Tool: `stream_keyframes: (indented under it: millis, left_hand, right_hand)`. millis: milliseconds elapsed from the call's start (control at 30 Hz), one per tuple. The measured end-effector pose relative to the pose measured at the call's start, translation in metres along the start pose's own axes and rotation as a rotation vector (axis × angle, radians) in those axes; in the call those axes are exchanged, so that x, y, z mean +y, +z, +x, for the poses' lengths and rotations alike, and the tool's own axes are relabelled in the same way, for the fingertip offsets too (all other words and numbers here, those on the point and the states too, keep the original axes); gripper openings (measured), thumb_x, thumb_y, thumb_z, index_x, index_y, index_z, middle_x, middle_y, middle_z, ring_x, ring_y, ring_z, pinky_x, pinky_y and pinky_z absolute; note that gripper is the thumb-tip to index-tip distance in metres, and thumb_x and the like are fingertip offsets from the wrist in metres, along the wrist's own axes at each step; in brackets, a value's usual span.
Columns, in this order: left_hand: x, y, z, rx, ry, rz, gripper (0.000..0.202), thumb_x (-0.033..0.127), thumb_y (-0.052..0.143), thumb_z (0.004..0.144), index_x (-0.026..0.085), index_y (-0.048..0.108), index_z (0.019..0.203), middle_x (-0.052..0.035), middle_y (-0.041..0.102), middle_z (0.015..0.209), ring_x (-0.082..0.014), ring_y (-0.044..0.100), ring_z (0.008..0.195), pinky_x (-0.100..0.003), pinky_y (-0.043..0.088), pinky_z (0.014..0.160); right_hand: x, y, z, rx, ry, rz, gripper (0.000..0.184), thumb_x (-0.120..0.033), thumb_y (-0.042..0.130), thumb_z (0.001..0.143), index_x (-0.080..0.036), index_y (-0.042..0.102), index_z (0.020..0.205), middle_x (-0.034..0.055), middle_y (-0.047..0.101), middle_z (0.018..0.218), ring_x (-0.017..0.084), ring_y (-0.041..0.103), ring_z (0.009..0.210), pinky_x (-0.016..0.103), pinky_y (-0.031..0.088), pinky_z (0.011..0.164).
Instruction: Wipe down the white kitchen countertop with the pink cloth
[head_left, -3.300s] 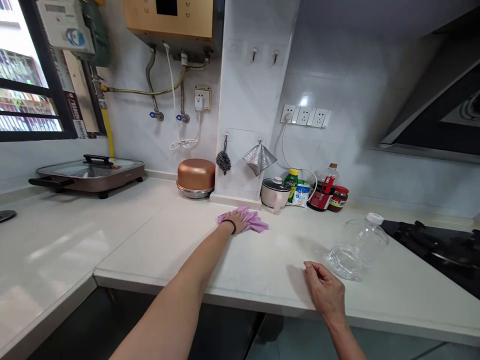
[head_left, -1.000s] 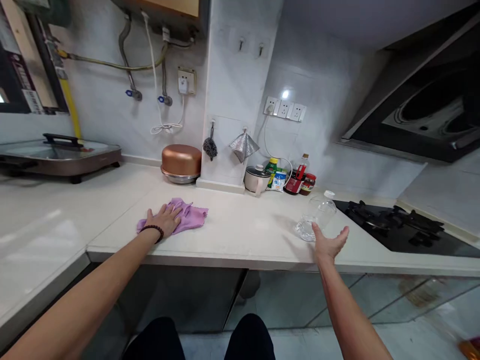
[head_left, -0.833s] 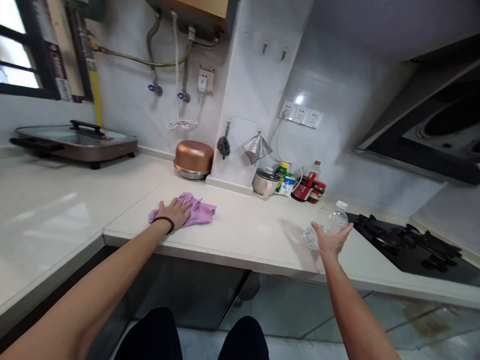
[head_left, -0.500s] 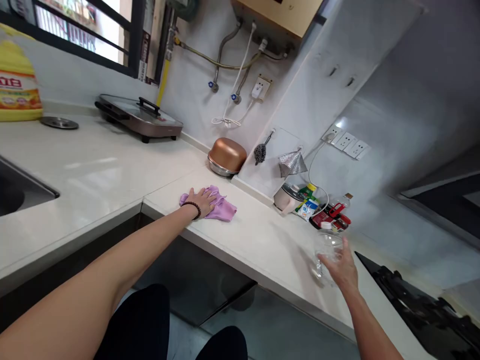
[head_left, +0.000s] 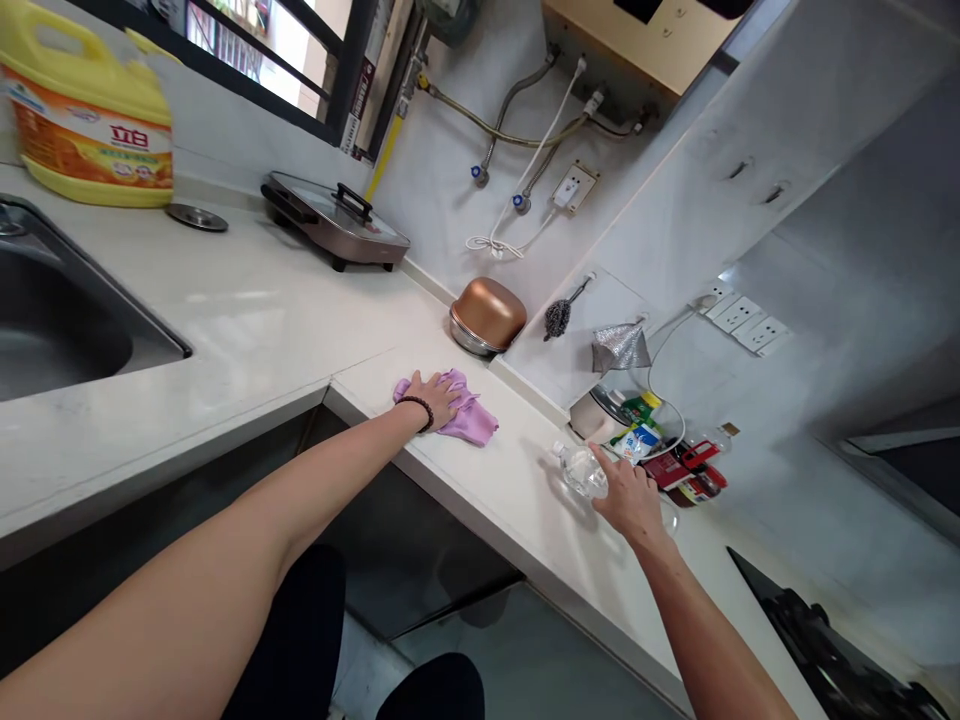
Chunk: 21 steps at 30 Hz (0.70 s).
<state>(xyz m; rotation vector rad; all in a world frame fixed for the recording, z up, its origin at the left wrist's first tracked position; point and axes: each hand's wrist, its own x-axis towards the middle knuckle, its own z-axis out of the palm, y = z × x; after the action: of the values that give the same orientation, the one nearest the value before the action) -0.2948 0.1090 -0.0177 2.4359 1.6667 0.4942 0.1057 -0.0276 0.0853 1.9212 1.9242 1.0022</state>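
Note:
My left hand [head_left: 439,402], with a dark beaded bracelet at the wrist, lies flat with spread fingers on a crumpled purple cloth [head_left: 474,420] on the white countertop. Farther right, my right hand [head_left: 631,497] is closed around a clear plastic bottle [head_left: 581,470]. The bottle is tipped over, its capped end pointing left towards the cloth. Part of the bottle is hidden behind my right hand. Whether it rests on the counter or is just above it, I cannot tell.
A pale pot [head_left: 594,412] and several packets and bottles stand against the wall behind my right hand. A copper-coloured bowl [head_left: 491,312] sits in the corner, an electric pan [head_left: 330,222] left of it. The sink [head_left: 161,335] is far left, a black stove [head_left: 780,600] far right.
My right hand has moved left along the counter with the bottle, whose cap now points left. My left hand stays on the cloth. The view has shifted left.

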Motion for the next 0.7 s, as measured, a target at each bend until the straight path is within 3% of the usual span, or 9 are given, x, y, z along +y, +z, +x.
stream_keyframes:
  millis: [200,333,500,600,700]
  left_hand:
    - [0.0,-0.001,0.0,-0.015,-0.003,0.006,0.061,0.049,0.033,0.104,0.037,0.045,0.162,-0.0039,0.03,0.175,-0.0357,0.019,0.161,-0.074,0.011,0.123]
    - [0.0,-0.001,0.001,-0.04,-0.014,0.016,0.062,0.049,0.033,0.104,0.035,0.044,0.163,-0.0041,0.029,0.176,-0.0355,0.018,0.162,-0.074,0.008,0.123]
    - [-0.001,-0.001,0.0,-0.04,-0.017,0.027,0.061,0.049,0.034,0.103,0.036,0.045,0.162,-0.0039,0.03,0.175,-0.0355,0.018,0.161,-0.074,0.009,0.123]
    - [-0.002,0.0,0.0,-0.037,-0.009,0.036,0.061,0.048,0.034,0.103,0.038,0.045,0.162,-0.0034,0.032,0.175,-0.0359,0.02,0.161,-0.074,0.011,0.122]
    - [-0.003,0.002,0.001,-0.022,-0.012,0.04,0.061,0.047,0.034,0.103,0.038,0.044,0.162,-0.0034,0.034,0.174,-0.0365,0.021,0.16,-0.074,0.011,0.122]
  right_hand:
    - [0.025,0.022,-0.017,-0.044,0.107,-0.033,0.089,-0.017,0.067,0.085,-0.032,0.033,0.166,0.011,0.064,0.119,0.034,0.06,0.113,0.042,0.042,0.093]
    - [0.059,0.051,-0.048,-0.089,0.251,0.0,0.077,-0.025,0.065,0.085,-0.018,0.042,0.157,0.0159,0.062,0.129,0.037,0.058,0.12,0.045,0.045,0.097]
    - [0.107,0.089,-0.097,-0.105,0.426,0.073,0.069,-0.029,0.063,0.082,-0.019,0.048,0.149,0.0168,0.063,0.129,0.04,0.06,0.118,0.052,0.047,0.099]
    - [0.133,0.108,-0.122,-0.034,0.539,0.226,0.078,-0.041,0.068,0.078,-0.014,0.048,0.149,0.0217,0.063,0.13,0.044,0.061,0.118,0.055,0.05,0.096]
    - [0.154,0.122,-0.143,0.156,0.811,0.519,0.094,-0.06,0.072,0.073,-0.008,0.047,0.146,0.0266,0.063,0.13,0.046,0.064,0.116,0.057,0.053,0.095]
